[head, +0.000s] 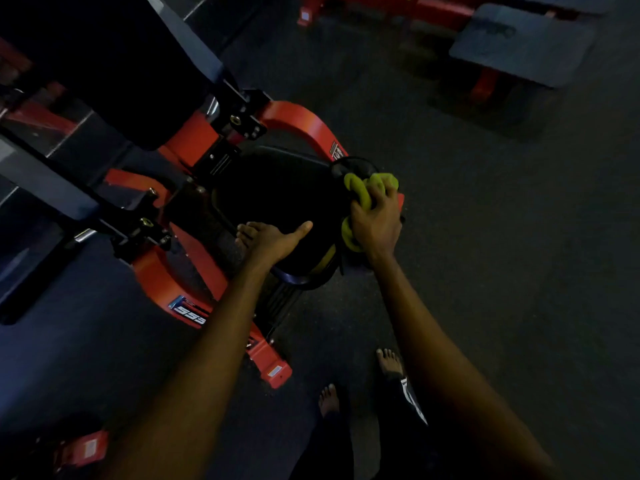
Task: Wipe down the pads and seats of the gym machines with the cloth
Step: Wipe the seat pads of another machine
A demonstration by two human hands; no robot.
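Our right hand (375, 220) fingers clamped on cloth (367, 189) at seat (277, 188) right edge; our left hand (273, 241) flat on seat's near edge, fingers together, thumb apart.

Part of cloth (356, 190) under right hand (376, 218)

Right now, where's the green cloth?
In the head view, the green cloth sits just right of centre, bunched in the right hand against the right edge of the black seat; the left hand rests on the seat's near edge.
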